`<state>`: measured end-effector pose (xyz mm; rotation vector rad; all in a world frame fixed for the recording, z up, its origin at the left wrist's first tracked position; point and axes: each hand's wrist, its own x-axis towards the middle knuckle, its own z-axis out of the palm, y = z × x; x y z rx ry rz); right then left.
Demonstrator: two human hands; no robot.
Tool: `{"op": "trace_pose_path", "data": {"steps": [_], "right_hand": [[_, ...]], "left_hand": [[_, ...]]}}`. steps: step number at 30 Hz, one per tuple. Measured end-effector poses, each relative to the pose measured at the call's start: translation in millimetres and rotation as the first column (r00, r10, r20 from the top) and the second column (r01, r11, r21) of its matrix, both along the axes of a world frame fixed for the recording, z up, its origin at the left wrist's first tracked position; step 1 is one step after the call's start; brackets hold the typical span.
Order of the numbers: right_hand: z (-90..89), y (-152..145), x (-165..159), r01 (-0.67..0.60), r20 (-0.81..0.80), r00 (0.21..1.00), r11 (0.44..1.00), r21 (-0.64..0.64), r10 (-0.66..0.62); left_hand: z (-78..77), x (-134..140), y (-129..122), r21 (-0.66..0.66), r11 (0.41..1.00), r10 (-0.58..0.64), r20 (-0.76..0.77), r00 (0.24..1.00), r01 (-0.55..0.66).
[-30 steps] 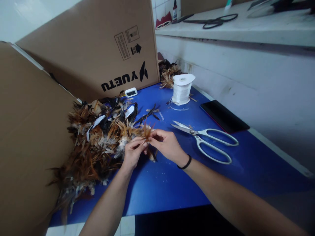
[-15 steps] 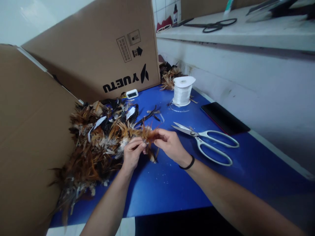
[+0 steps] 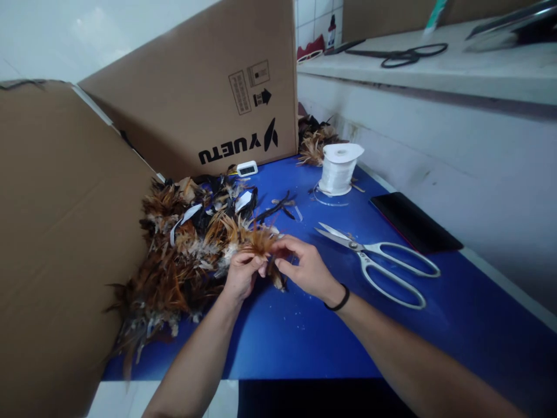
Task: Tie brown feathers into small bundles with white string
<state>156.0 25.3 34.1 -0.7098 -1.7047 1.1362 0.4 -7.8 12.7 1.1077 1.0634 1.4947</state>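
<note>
A small bunch of orange-brown feathers stands up from the pinched thumb and fingers of my left hand. My right hand is close on its right side, fingertips at the edge of the bunch and the thumb held apart from the fingers. Below and between the hands lies a darker feather piece on the blue table. A large heap of brown, black and white feathers spreads to the left of my left hand. Silver scissors lie with blades parted to the right of my right hand.
A spool of white ribbon stands behind the scissors, near a black phone. Cardboard walls the left and back. A small white digital device lies by it. Dark scissors rest on the right shelf.
The view has shifted, so the whole scene sits further right. My left hand keeps its pinch on the feathers; my right fingers have moved slightly at the bunch's edge.
</note>
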Motion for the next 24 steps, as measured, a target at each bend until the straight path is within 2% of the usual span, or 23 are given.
{"op": "trace_pose_path", "data": {"steps": [2,6,11,15,19,24], "right_hand": [[0.5,0,1,0.005,0.023,1.000,1.000,0.024,-0.006],[1.5,1,0,0.014,0.050,0.999,0.999,0.043,-0.017],[-0.2,-1,-2,0.014,0.067,0.998,0.997,0.082,-0.020],[-1.7,-3,-3,-0.026,0.106,0.994,0.990,0.138,0.011],[-3.4,-5,-3,-0.102,0.215,0.975,0.965,0.240,0.050],[-6.8,-4,-3,-0.101,0.288,0.957,0.968,0.230,0.031]], "left_hand": [[0.6,-1,-1,-0.019,0.997,-0.068,0.095,0.993,0.070],[0.5,-4,-3,-0.055,0.992,-0.096,0.246,0.964,0.112],[-0.8,-8,-1,-0.063,0.990,-0.101,0.323,0.941,0.128],[0.0,-10,0,-0.073,0.994,-0.055,0.356,0.933,0.086],[0.3,-12,2,-0.080,0.996,-0.006,0.358,0.934,0.037],[-3.5,-11,7,-0.087,0.994,0.084,0.216,0.973,-0.066]]}}
